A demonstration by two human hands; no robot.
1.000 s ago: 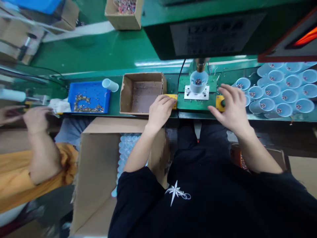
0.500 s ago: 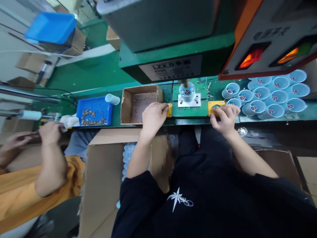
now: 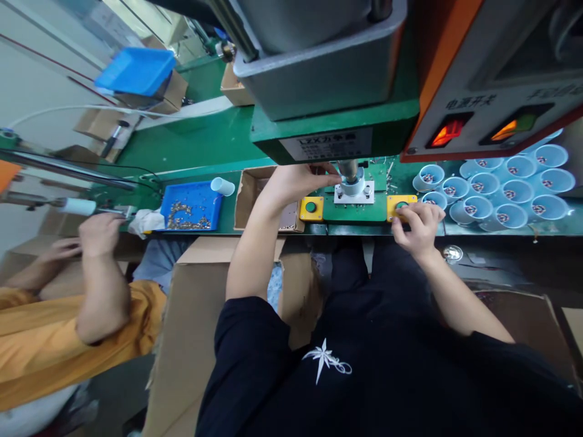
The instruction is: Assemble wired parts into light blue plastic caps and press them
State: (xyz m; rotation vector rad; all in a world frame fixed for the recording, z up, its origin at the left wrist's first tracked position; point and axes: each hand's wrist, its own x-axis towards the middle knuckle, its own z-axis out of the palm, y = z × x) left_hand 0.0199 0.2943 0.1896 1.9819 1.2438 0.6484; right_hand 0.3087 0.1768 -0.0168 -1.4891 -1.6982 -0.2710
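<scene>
My left hand (image 3: 303,180) reaches under the press head (image 3: 328,79), fingers stretched out and touching the left side of a pale blue cup (image 3: 354,184) seated on the white fixture plate (image 3: 365,196). The left yellow button box (image 3: 311,208) lies uncovered below that wrist. My right hand (image 3: 416,221) rests with curled fingers on the right yellow button box (image 3: 394,202), holding nothing.
Several pale blue cups (image 3: 501,188) with small parts inside crowd the green bench at the right. A small cardboard box (image 3: 248,188), a blue tray of metal bits (image 3: 191,206) and a lying cup (image 3: 223,186) sit left. A large carton (image 3: 191,315) stands by my knees. A co-worker's hand (image 3: 98,233) works far left.
My left hand left the left yellow button and moved up right to the cup under the press. My right hand stayed on the right button box. The camera tilted up.
</scene>
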